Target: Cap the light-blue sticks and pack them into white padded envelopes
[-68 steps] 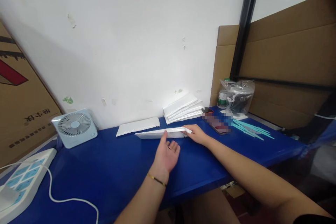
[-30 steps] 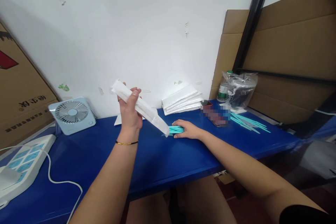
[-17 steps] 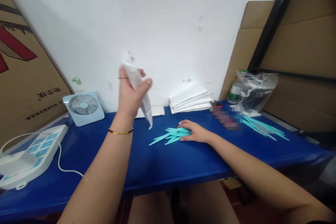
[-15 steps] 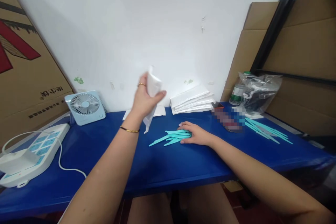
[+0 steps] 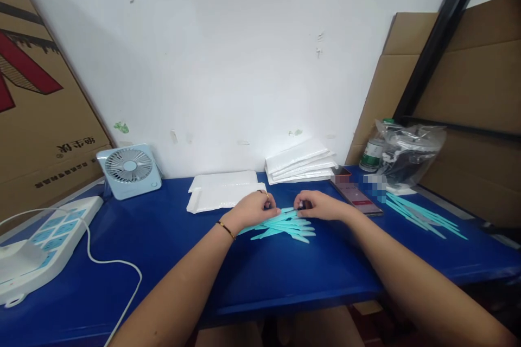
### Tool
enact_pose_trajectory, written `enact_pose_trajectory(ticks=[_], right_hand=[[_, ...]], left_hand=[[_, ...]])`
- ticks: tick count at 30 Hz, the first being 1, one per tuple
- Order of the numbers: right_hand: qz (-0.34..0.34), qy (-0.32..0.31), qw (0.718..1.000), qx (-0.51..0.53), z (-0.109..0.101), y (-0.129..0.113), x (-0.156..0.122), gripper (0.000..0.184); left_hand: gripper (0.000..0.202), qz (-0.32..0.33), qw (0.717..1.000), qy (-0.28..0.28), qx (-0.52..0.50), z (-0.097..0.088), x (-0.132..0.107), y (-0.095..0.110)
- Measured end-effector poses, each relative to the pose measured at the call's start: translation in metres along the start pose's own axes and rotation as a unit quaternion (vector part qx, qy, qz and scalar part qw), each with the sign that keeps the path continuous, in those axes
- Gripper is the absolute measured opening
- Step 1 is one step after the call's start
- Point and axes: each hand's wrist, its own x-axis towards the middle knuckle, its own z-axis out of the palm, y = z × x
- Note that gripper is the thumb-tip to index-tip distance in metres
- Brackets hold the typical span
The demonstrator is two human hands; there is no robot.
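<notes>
A loose heap of several thin teal plastic sticks lies on the blue table in the middle. My left hand rests on the heap's left end with fingers curled down onto the sticks. My right hand sits at the heap's far right end, fingertips pinched together over the sticks. An empty white pouch lies flat just behind my left hand, partly over a second white pouch.
A stack of white pouches leans by the wall. A phone, more teal sticks, a plastic bag and a bottle sit right. A small fan and a power strip with cord sit left.
My left hand lifted the white pouch, tipped the teal sticks out beside my right hand, laid the empty pouch down by the wall, then came down onto the sticks.
</notes>
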Motion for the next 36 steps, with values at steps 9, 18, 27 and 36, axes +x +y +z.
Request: enact_pose_trajectory(ticks=[9,18,27,36], right_hand=[[0.050,-0.172,0.983,0.045,-0.022,-0.015,0.036,0.017],[0.026,-0.113,0.982,0.151,-0.016,0.004,0.029,0.024],[0.018,0.008,0.999,0.030,-0.004,0.021,0.025,0.024],[-0.059,-0.009,0.998,0.010,0.011,0.008,0.033,0.016]], left_hand=[[0.014,-0.057,0.998,-0.012,0.009,0.004,-0.001,-0.006],[0.016,-0.071,0.995,0.064,-0.016,-0.019,0.003,-0.014],[0.017,-0.032,0.997,0.069,0.008,-0.023,0.001,-0.037],[0.029,0.005,0.979,-0.055,0.198,-0.012,-0.001,-0.019]])
